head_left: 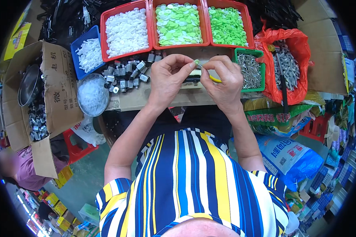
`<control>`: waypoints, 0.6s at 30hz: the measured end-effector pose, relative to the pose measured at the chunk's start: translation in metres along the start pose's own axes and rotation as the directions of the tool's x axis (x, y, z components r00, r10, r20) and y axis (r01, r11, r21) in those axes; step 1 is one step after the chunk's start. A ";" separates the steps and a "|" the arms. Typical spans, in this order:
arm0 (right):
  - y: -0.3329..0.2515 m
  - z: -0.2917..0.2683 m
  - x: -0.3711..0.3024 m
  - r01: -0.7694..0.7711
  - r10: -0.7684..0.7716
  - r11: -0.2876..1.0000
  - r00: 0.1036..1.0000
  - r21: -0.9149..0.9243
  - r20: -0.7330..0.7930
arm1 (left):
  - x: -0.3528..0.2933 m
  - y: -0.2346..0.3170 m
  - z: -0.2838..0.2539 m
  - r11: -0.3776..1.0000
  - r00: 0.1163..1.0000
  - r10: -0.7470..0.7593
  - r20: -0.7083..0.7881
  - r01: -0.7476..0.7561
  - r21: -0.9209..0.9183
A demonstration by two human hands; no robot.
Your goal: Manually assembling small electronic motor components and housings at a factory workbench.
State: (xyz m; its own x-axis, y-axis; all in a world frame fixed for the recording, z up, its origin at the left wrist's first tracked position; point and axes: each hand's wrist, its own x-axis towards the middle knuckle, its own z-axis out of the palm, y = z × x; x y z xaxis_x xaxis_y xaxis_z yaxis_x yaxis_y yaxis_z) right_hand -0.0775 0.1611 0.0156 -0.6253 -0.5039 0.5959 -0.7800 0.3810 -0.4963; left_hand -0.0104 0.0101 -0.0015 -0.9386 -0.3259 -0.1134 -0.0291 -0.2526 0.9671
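Above the near edge of the work table, my left hand point(167, 81) pinches a small light-green plastic piece point(196, 62) between thumb and forefinger. Close against it, my right hand point(224, 82) is closed on a thin metal pin point(201, 66) whose tip meets the green piece. A yellow curved handle point(215, 79) shows beneath the right fingers; whether it belongs to the pin or to a separate tool cannot be made out. Below both hands lies a dark and cream object point(192, 77), partly covered. Small metal motors point(135, 74) are heaped left of my left hand.
Three red trays hold white discs point(126, 31), mixed green-white discs point(178, 25) and green pieces point(227, 27). A blue tray point(78, 70), a bowl point(93, 94) and a carton point(57, 83) stand left. Right are a green screw basket point(261, 79) and a red bag point(300, 85).
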 end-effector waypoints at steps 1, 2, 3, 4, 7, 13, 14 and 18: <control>0.000 0.000 0.000 0.003 -0.003 1.000 1.000 0.001 0.003 | -0.001 -0.001 -0.001 0.999 1.000 0.027 -0.005 -0.027 0.043; 0.000 0.000 0.001 -0.076 0.074 0.993 0.997 0.088 0.036 | -0.001 -0.001 -0.003 0.995 0.998 0.054 -0.007 -0.054 0.087; 0.001 -0.001 0.001 -0.159 0.148 0.972 0.986 0.171 0.076 | -0.002 0.000 -0.004 0.995 0.998 0.054 -0.010 -0.053 0.086; 0.002 -0.001 0.002 -0.158 0.147 0.972 0.986 0.172 0.077 | -0.004 0.002 -0.006 0.995 0.999 0.036 0.010 -0.037 0.096; 0.003 -0.003 0.003 -0.217 0.188 0.945 0.972 0.246 0.139 | -0.008 0.004 -0.005 0.996 0.999 0.020 0.029 -0.022 0.082; 0.015 -0.011 0.005 -0.358 0.229 0.799 0.924 0.483 0.306 | -0.010 0.007 -0.004 0.993 0.995 -0.079 0.067 0.084 -0.081; 0.017 -0.012 0.005 -0.379 0.223 0.779 0.912 0.499 0.345 | -0.011 0.007 -0.005 0.986 0.987 -0.115 0.112 0.127 -0.110; 0.021 -0.012 0.007 -0.412 0.186 0.753 0.881 0.513 0.435 | -0.014 0.008 -0.008 0.982 0.977 -0.149 0.152 0.165 -0.095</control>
State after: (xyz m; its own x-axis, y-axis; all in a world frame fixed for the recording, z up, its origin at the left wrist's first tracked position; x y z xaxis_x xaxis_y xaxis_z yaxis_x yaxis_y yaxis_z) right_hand -0.0987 0.1750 0.0175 -0.6860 -0.7101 0.1585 -0.3184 0.0970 -0.9430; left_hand 0.0056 0.0054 0.0063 -0.9650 -0.1422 -0.2203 -0.1503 -0.3884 0.9092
